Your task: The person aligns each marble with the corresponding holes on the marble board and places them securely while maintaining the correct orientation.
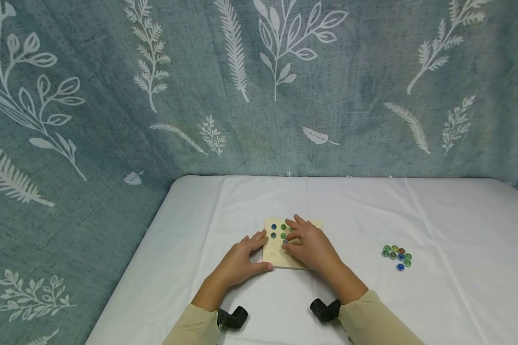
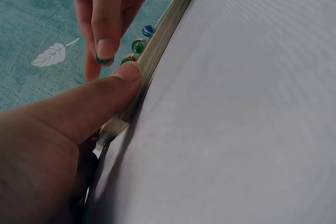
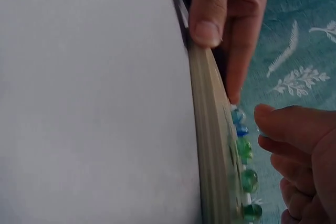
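A pale wooden board (image 1: 280, 262) with round hollows lies on the white cloth, blue and green glass marbles (image 1: 283, 227) sitting in its far rows. My left hand (image 1: 238, 261) steadies the board at its near left corner, thumb on the near edge (image 2: 170, 22) and straightish fingers along the left side. Over the board, my right hand (image 1: 311, 247) pinches a blue glass marble (image 1: 285, 242) between thumb and fingertips. That hand hides much of the board's right half. In the right wrist view, marbles (image 3: 250, 181) stand up above the board's edge.
Several loose green, blue and reddish marbles (image 1: 394, 255) lie grouped on the white tablecloth (image 1: 453, 287) to the right of the board. A blue-green curtain (image 1: 259, 134) with white leaf prints hangs behind the table. Black wrist devices (image 1: 233, 317) sit under both wrists.
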Action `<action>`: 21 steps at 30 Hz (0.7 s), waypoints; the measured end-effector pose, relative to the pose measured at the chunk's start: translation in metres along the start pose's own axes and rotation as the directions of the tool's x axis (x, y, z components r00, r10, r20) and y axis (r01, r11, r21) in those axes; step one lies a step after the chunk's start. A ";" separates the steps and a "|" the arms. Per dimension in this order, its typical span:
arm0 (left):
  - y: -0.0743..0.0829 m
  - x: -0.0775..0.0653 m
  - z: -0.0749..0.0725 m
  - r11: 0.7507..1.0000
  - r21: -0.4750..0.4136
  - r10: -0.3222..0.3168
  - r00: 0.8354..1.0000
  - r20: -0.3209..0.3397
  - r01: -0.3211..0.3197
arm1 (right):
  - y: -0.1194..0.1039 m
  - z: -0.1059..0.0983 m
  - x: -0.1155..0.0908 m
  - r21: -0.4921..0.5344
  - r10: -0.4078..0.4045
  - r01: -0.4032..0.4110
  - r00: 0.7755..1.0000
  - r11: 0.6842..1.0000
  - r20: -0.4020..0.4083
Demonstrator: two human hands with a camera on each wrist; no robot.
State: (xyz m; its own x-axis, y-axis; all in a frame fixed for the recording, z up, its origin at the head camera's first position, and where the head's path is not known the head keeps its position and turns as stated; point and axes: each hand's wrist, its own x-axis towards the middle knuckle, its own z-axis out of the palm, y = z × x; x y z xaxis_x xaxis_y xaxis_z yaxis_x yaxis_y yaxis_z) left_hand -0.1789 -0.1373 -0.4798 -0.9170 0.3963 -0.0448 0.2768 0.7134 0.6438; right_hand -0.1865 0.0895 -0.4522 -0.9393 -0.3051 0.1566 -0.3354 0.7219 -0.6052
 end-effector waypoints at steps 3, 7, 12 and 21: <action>0.000 -0.001 0.000 1.000 0.002 0.006 1.000 -0.003 -0.006 | -0.008 0.006 0.004 -0.022 -0.016 0.017 1.000 1.000 0.026; 0.000 -0.002 0.000 1.000 -0.001 0.013 1.000 -0.007 -0.013 | -0.015 0.012 0.010 -0.038 0.014 -0.012 0.998 0.999 0.058; 0.001 -0.003 0.000 1.000 -0.013 0.017 1.000 -0.006 -0.017 | -0.021 0.017 0.014 -0.076 0.031 -0.026 0.997 0.997 0.074; 0.001 -0.002 -0.001 1.000 -0.014 0.024 1.000 -0.011 -0.024 | -0.024 0.019 0.017 -0.123 0.005 0.002 0.998 0.992 0.060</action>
State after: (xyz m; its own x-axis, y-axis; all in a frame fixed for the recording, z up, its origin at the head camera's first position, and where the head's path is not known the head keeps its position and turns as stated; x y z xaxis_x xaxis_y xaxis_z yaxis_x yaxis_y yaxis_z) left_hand -0.1773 -0.1380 -0.4790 -0.9131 0.4072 -0.0208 0.2951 0.6952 0.6555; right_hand -0.1936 0.0550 -0.4504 -0.9351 -0.3381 0.1062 -0.3437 0.7920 -0.5046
